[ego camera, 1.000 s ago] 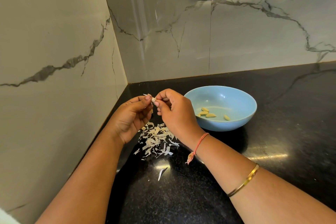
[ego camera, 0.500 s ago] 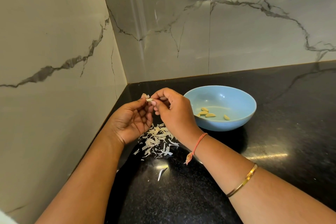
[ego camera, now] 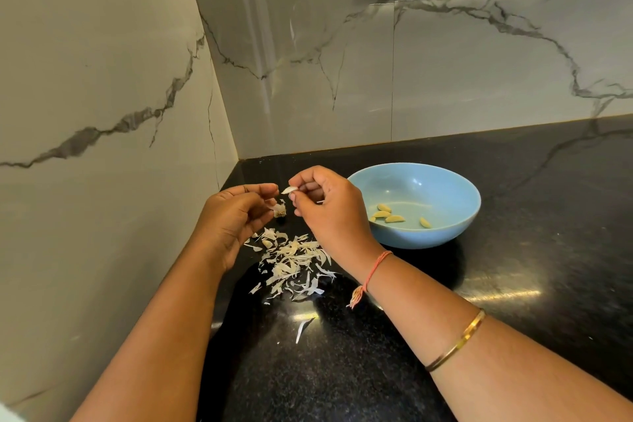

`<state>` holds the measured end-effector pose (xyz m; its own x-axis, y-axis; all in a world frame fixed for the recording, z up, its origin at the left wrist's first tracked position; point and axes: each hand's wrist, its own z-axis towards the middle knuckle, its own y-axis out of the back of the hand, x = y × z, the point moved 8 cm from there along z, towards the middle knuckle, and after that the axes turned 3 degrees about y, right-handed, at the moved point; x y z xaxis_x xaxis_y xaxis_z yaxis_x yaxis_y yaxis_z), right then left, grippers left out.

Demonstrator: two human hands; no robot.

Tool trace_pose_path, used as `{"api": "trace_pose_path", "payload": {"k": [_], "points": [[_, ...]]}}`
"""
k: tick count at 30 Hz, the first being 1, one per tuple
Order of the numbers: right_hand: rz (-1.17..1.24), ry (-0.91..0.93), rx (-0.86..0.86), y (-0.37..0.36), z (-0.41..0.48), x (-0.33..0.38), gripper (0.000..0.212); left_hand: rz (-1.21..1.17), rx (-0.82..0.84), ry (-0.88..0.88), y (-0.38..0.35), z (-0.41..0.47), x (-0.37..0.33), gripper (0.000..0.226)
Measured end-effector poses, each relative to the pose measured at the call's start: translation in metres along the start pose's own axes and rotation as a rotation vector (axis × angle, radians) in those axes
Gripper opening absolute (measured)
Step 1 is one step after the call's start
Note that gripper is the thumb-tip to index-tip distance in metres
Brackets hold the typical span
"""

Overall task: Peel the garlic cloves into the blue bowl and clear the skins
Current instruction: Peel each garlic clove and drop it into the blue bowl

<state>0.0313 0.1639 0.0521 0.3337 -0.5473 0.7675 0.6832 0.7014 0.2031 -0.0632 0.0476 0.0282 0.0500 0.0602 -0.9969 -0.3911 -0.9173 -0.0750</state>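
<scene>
While pinching a garlic clove (ego camera: 288,189) in right hand (ego camera: 329,212) fingertips, holding a husk stub (ego camera: 280,212) in curled left hand (ego camera: 233,219); skins (ego camera: 294,260) at 6 o'clock, blue bowl (ego camera: 428,236) at 3 o'clock, rim partly behind right hand.

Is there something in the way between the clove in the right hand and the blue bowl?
Nothing visible. The right hand pinches the clove just left of the blue bowl, whose top is open.

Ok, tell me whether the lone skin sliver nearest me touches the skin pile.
Apart. The head view shows the lone sliver on the black counter, with a clear dark gap between it and the skin pile.
</scene>
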Motion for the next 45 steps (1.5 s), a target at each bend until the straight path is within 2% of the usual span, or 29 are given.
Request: {"api": "trace_pose_path", "payload": {"k": [5,9,15,20,29,45], "points": [[-0.009,0.0,-0.014,0.002,0.0,0.0,0.009,-0.008,0.147,-0.01,-0.012,-0.005,-0.003,0.01],[-0.03,0.003,-0.023,0.003,0.001,-0.001,0.009,0.013,0.21,-0.048,-0.017,-0.005,-0.004,0.025],[-0.066,0.046,-0.045,0.005,0.001,0.003,0.019,0.013,0.201,-0.072,-0.017,-0.006,-0.005,0.025],[-0.104,0.107,-0.04,0.003,0.0,0.009,0.024,0.064,0.157,-0.148,-0.019,-0.008,-0.009,0.006],[-0.2,0.179,-0.014,0.0,-0.001,0.015,0.029,0.158,0.117,-0.267,-0.02,-0.01,-0.016,0.008],[-0.191,0.14,-0.04,0.002,-0.001,0.012,0.029,0.268,0.072,-0.382,-0.017,-0.011,-0.021,0.012]]}}
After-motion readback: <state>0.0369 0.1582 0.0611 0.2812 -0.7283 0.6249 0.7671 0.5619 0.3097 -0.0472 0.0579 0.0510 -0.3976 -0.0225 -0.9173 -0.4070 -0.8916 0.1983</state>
